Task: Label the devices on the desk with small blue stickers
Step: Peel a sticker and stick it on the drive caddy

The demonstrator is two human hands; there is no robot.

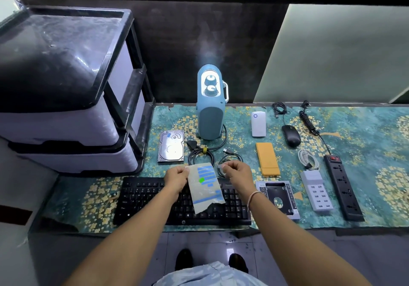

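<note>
A clear sticker sheet (207, 188) with several blue strips and one green dot hangs above the black keyboard (155, 203). My left hand (176, 178) pinches its upper left edge. My right hand (236, 173) has its fingertips pinched together at the sheet's upper right corner. A hard drive (170, 147) behind the keyboard carries a blue sticker. The blue heater (210, 108), white power bank (258, 124), black mouse (291, 135), orange case (267, 159), drive caddy (280, 199), white USB hub (317, 190) and black power strip (342, 183) lie across the desk.
A stack of plastic drawers (73, 99) stands at the left of the desk. Coiled black cables (203, 156) lie between the hard drive and my hands. A white cable (308, 158) and a curly black cord (308, 121) lie at the right. The patterned desk cover (376, 152) reaches the right edge.
</note>
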